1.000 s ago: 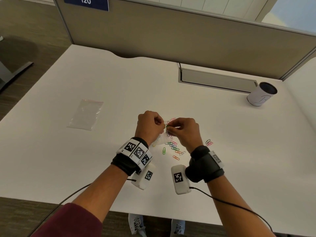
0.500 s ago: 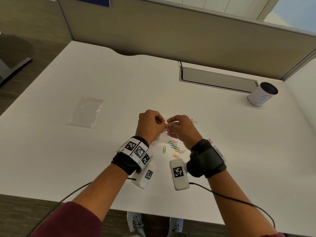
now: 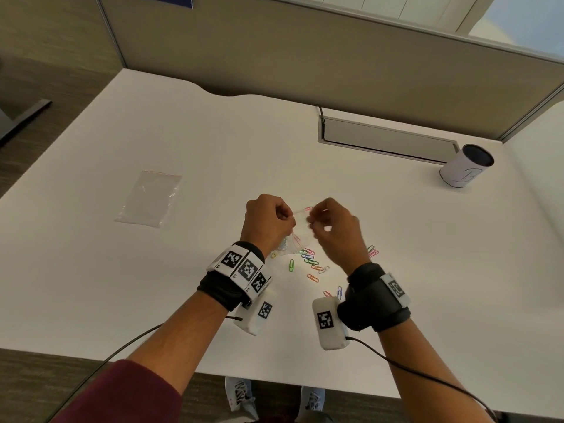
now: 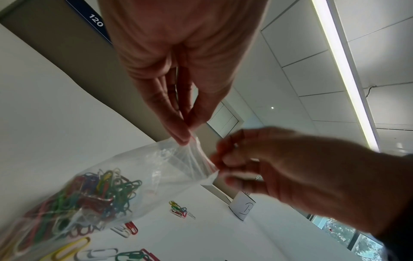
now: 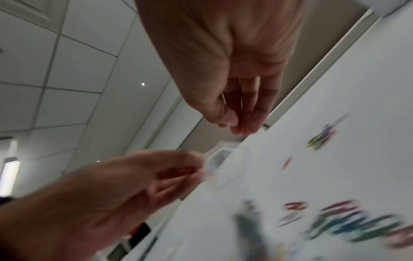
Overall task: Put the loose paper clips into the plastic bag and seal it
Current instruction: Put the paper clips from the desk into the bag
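Observation:
A clear zip bag point(image 4: 143, 169), its bottom filled with coloured paper clips point(image 4: 96, 192), hangs above the white desk point(image 3: 396, 239). My left hand point(image 4: 185, 139) pinches one side of the bag's mouth. In the head view the left hand point(image 3: 290, 221) and right hand point(image 3: 314, 224) are raised close together, with the bag point(image 3: 300, 230) between them. My right hand point(image 5: 236, 127) sits at the mouth with fingertips drawn together. Blur hides whether it holds anything. Several loose clips point(image 3: 311, 264) lie on the desk under the hands.
A second, flat plastic bag point(image 3: 149, 198) lies to the left on the desk. A white cup point(image 3: 467, 166) stands at the back right beside a cable slot point(image 3: 387, 138). A partition wall point(image 3: 305, 56) runs along the desk's far edge.
One second ago my right hand held a bunch of clips at the bag's mouth. That bunch is no longer visible, and the right hand has moved slightly right, away from the left.

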The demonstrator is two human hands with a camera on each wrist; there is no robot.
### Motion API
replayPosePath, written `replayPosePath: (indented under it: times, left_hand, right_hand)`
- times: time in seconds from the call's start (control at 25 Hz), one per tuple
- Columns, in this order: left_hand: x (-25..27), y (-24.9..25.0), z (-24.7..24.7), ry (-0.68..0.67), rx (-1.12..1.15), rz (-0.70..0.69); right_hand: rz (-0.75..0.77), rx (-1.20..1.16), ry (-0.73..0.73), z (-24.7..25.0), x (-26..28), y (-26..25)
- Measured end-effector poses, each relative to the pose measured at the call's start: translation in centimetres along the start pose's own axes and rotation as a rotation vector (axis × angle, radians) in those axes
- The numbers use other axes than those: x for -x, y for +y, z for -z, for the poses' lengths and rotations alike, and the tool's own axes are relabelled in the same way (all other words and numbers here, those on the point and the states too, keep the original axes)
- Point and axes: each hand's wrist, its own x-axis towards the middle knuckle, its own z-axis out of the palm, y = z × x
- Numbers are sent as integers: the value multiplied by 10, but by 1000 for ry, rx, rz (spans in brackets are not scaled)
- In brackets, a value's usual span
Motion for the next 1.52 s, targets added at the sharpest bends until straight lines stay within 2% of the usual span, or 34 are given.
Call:
replayPosePath:
  times: [0.08,0.12,0.24,0.32,0.4,0.6,0.72,0.84,0.96,1.04,1.16,1.36,1.52]
  left_hand:
    - [-2,-2,2,3,2,1]
    - [-3,-4,3,4,3,-1]
    - [-5,-7,6,21,24,4]
    - [-4,-8,7,23,22,6]
    - [-3,-7,7,26,20,5]
    - [-2,-10,15,58,32,4]
    - [-1,-15,27,102,28,16]
    - [0,-21,37,127,24,17]
    - [0,-23,44,150,30,22]
    - [0,-23,47,152,30,12]
    - [1,-19,49,145,-8,-12]
    - [4,-20,54,152,-39,-8]
    - [10,-19,50,135,-52,-11]
  right_hand:
    - [-37,122,96,19,-1,32]
    - [-109,179,105,29,-2,56]
    - [-376,359,21,46,-1,121]
    - [-446,421,-14,46,2,141]
    - [-406,434,-2,36,-3,142]
    - [-180,380,-84,8,-27,115]
    - [-157,372,-44,6,-53,108]
    - [-179,462,-166,1,-71,104]
    - [-120,496,-217,-14,-67,97]
    - [-42,487,-206,-24,-61,93]
    - [-18,455,-200,-29,-68,84]
    - [119,540,-381,-36,-76,82]
    - [98,470,-349,-23,-49,89]
